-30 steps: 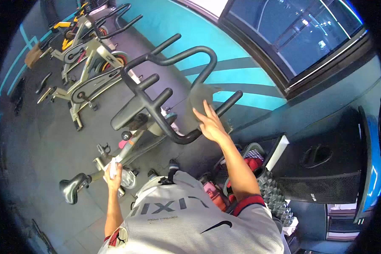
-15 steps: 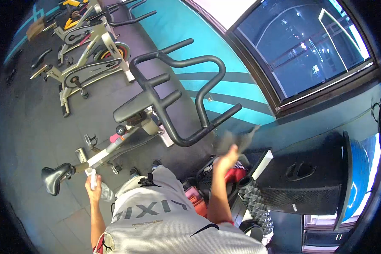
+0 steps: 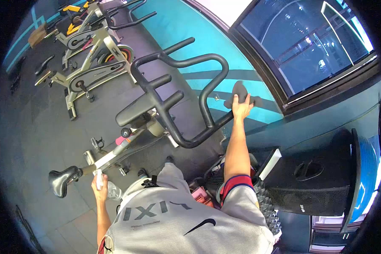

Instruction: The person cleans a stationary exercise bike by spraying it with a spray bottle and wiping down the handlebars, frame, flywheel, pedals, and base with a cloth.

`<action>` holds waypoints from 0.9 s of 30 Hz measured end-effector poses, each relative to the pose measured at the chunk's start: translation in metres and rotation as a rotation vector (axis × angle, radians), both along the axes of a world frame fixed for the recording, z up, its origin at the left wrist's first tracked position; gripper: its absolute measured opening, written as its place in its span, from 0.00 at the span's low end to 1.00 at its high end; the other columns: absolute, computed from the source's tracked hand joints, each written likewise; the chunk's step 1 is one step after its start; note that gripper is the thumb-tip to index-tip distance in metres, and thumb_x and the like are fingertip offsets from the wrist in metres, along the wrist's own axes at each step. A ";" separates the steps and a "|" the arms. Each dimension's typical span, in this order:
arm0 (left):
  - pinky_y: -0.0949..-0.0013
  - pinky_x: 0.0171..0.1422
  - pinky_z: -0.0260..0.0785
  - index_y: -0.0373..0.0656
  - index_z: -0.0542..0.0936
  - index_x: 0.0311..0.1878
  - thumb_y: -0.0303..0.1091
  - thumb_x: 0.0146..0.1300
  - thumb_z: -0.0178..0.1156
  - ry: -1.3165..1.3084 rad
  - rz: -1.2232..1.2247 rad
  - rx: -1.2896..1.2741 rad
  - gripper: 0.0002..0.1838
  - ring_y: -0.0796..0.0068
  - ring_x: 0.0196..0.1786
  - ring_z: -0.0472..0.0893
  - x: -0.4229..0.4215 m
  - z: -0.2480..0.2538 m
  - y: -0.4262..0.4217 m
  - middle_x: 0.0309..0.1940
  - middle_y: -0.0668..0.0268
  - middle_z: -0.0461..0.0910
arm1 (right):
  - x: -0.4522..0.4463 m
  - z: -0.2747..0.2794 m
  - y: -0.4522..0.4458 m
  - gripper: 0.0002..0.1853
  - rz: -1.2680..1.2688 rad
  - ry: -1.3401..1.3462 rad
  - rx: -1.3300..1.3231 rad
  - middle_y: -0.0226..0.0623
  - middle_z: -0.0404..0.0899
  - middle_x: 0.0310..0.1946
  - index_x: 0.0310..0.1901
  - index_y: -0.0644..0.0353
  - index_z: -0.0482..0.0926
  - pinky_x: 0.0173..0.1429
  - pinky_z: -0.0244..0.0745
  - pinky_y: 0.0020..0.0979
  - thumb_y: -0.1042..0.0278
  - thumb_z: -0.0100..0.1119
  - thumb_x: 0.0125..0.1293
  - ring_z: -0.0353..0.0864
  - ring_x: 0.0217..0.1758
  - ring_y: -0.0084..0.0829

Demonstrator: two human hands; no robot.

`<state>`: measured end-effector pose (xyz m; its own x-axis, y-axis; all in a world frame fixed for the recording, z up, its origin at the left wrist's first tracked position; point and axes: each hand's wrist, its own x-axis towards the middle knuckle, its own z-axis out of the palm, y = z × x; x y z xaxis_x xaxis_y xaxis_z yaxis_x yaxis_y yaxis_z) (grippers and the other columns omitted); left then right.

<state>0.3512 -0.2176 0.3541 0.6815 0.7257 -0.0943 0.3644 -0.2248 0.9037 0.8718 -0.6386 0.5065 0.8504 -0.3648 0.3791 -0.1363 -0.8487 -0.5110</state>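
Low on the left, my left hand (image 3: 100, 189) is closed around a spray bottle (image 3: 114, 191) with a white head and a clear body, close to the bike's black saddle (image 3: 62, 179). My right hand (image 3: 241, 109) reaches far forward, gripping a dark grey cloth (image 3: 240, 89) that spreads beyond the fingers. It is at the near end of the black handlebar (image 3: 194, 139) of the exercise bike; whether the cloth touches the bar cannot be told, as the hand covers the tip.
More exercise bikes (image 3: 95, 78) stand in a row at the upper left. A teal wall (image 3: 199, 46) and a window (image 3: 305, 46) lie ahead. To my right are a black speaker (image 3: 305, 194), a ridged foam roller (image 3: 269, 207) and a blue ball (image 3: 362, 178).
My right hand has moved forward and up with the cloth, from above the equipment rack to the handlebar's end. My left hand still holds the spray bottle near the saddle.
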 end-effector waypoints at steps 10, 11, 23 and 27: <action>0.67 0.38 0.71 0.37 0.81 0.39 0.37 0.65 0.66 0.070 -0.120 0.046 0.12 0.76 0.31 0.77 0.054 -0.008 -0.021 0.27 0.65 0.80 | -0.215 -0.054 0.064 0.34 0.708 -0.065 0.203 0.82 0.45 0.72 0.76 0.66 0.55 0.78 0.43 0.64 0.60 0.49 0.74 0.38 0.79 0.76; 0.66 0.38 0.71 0.37 0.81 0.39 0.38 0.65 0.66 0.069 -0.141 0.041 0.12 0.75 0.31 0.77 0.066 -0.006 -0.022 0.27 0.65 0.80 | -0.216 -0.039 0.065 0.36 0.824 -0.060 0.133 0.79 0.48 0.72 0.77 0.65 0.54 0.78 0.42 0.65 0.61 0.53 0.72 0.39 0.79 0.75; 0.69 0.33 0.63 0.39 0.79 0.35 0.42 0.68 0.65 0.003 0.081 0.256 0.15 0.81 0.29 0.69 0.141 -0.017 -0.085 0.24 0.72 0.73 | 0.041 0.085 0.056 0.23 0.587 -0.292 0.542 0.64 0.80 0.53 0.61 0.78 0.71 0.58 0.75 0.47 0.64 0.50 0.76 0.83 0.51 0.58; 0.69 0.33 0.64 0.38 0.79 0.36 0.42 0.68 0.65 0.079 0.182 0.139 0.15 0.80 0.28 0.69 0.124 0.008 -0.129 0.23 0.72 0.73 | 0.096 0.127 0.074 0.27 1.211 -0.484 -0.073 0.63 0.72 0.63 0.61 0.72 0.74 0.67 0.64 0.55 0.55 0.56 0.73 0.72 0.65 0.59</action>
